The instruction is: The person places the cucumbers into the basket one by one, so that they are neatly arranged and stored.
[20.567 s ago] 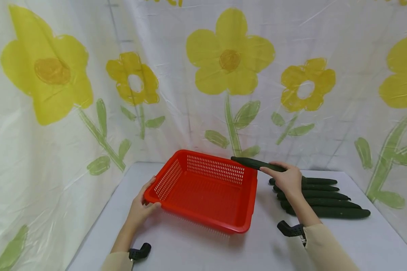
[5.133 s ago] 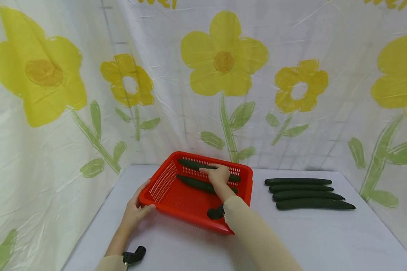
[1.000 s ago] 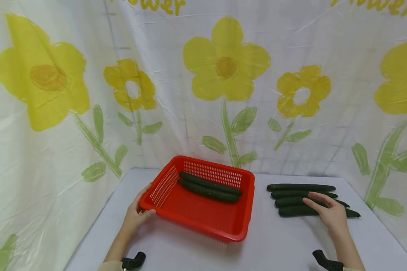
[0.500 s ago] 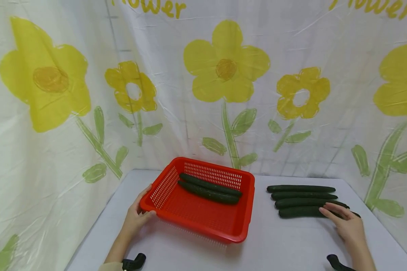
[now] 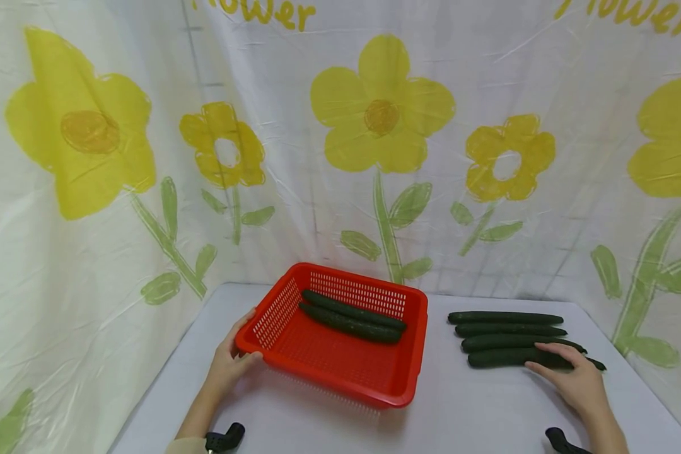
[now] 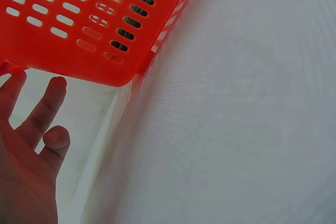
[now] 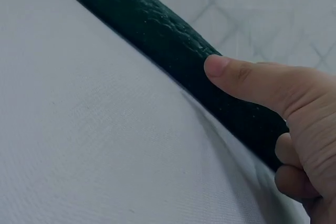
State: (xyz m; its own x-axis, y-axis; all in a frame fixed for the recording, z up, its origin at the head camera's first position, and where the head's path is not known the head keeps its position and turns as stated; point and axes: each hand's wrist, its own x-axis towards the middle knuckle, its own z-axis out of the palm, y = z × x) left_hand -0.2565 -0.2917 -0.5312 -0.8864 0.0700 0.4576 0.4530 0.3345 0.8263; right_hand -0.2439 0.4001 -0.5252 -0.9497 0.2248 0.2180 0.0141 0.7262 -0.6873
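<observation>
My left hand (image 5: 229,362) grips the near left corner of a red plastic basket (image 5: 329,372) with slotted walls. In the left wrist view, some fingers (image 6: 44,108) extend below the rim. Two dark green cucumbers (image 5: 352,325) lie side by side inside, along the back. Several more cucumbers (image 5: 505,317) lie in a row on the table to the right. My right hand (image 5: 579,381) holds the nearest one toward its right end. Close up, the thumb lies on that cucumber (image 7: 142,19), with other fingers curled by its end; the far side is hidden.
A white-covered table (image 5: 459,416) carries everything. Behind it hangs a pale curtain (image 5: 289,221) printed with yellow flowers. Black wrist devices (image 5: 225,437) show at the bottom edge of the head view.
Earlier the basket held no cucumbers; two now lie in it. My right hand has left the basket, reached the table row and taken hold of the nearest cucumber. The left hand stays put.
</observation>
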